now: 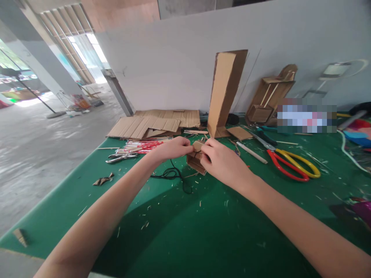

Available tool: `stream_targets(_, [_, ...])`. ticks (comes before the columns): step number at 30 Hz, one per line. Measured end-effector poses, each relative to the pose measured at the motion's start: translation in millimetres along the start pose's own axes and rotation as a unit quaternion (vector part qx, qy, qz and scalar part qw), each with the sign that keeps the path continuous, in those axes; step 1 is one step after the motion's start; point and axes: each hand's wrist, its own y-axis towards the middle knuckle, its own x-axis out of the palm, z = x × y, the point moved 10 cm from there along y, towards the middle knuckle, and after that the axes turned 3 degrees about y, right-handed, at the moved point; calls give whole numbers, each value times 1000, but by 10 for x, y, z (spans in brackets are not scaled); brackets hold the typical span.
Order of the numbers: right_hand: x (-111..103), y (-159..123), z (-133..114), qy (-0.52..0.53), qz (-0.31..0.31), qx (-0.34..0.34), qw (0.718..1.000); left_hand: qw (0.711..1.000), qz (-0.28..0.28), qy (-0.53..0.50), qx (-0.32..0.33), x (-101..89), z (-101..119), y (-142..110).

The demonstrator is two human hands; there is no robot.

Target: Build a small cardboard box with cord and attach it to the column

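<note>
From my seat I have the small cardboard box (196, 163) between my two grips, above the green bench (185, 239): the left grip (179, 146) has its fingertips pinched at the box's upper left edge, and the right grip (216, 156) is curled around its right side, though I cannot tell whether either also pinches the black cord (173, 172). That cord's slack lies left of the grips and nearer me. To handle this well, I would steady the box with one grip, guide the cord evenly with the other and press lightly, since thin cardboard may crease. Counting: one box, one cord; right of the grips, one pair of scissors (271, 148) and one pale rod (251, 152); beyond them, one tall folded cardboard strip (219, 88) and one cardboard assembly (256, 98) with two thin sticks (271, 95); left, one silver hand tool (121, 157), plus flat cardboard sheets (145, 126) too overlapped to count
</note>
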Motion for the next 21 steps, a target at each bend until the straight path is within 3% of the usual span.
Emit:
stream_targets(4, [-58, 9, -23, -50, 31, -19, 998, 999, 31, 22, 13, -77, 25, -1])
stream_targets(8, [-10, 41, 6, -21, 6, -18, 1000, 997, 22, -67, 43, -109, 120, -58])
stream_targets(15, [33, -1, -246, -10, -14, -139, 990, 980, -18, -190, 64, -73, 233, -124])
stream_targets(21, [9, -36, -204, -23, -3, -129, 991, 980, 24, -185, 62, -201, 216, -128])
